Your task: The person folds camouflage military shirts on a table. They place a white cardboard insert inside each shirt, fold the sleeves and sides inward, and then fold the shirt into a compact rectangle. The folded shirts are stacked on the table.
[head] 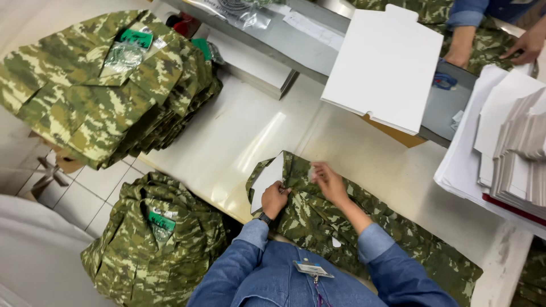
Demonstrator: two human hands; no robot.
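While pressed to the camouflage shirt (341, 227) spread across the pale table (250, 136) at lower centre of the frame, left hand (274, 199) curled nearly shut, fingertips pinching the fabric edge just beside the white card insert (267, 177) at the collar; dark watch on that wrist, denim sleeve behind. Right hand (330, 182) just right of it, fingers bent and loosely closed, resting on the cloth near the collar; whether anything small sits between those fingers, impossible to tell. Both hands close together, not touching one another. Shirt lying flat, running from centre toward the lower right corner, partly hidden under the denim sleeves and a clipped badge (311, 268) at bottom centre.

At upper left, a tall stack of folded camouflage shirts (108, 85), each with a green tag at the collar, overhanging the table's edge. At lower left, off the table, a second pile of folded shirts (153, 250) over the tiled floor. At upper centre right, a stack of white cardboard sheets (387, 65) resting on a grey metal shelf (290, 42). Along the right edge, heaps of white paper (506, 148). At upper right, another person's hands (526, 45) on more camouflage cloth, blue sleeve above
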